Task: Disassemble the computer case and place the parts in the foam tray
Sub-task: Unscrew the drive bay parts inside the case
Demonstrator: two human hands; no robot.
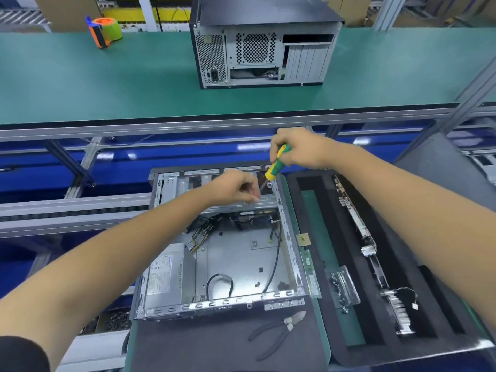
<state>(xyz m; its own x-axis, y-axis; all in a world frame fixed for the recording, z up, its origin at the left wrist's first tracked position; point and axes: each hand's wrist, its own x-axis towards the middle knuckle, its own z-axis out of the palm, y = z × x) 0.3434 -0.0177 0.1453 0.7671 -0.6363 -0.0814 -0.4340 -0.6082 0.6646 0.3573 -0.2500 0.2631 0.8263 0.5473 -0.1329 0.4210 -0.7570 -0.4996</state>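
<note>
While the computer case [220,245] lies open on its side on the dark mat of the desk [204,345], the head view shows a job that looks well under way. Its side panel is off and the main floor of the case is bare metal, with no board mounted there; only loose cables and the power supply [166,275], at the near left corner of the case, remain inside. Just right of the case sits the foam tray [335,331], and several of its slots are already filled: a long board-like part, a bracket, a clear plastic piece and what appear to be memory sticks along the tray edge nearest the case.

At the far right corner of the case, the right hand [300,149] is wrapped around the green and yellow screwdriver [276,163], its tip down on a screw there. The left hand [236,187] rests on the far crossbar of the case with fingers curled, seemingly pinching something small, though what it is cannot be made out.

Judging from this, the drive cage at the far end of the case, the power supply and the cabling are still to come out. Pliers [276,334] lie on the mat near the case's front edge.
</note>
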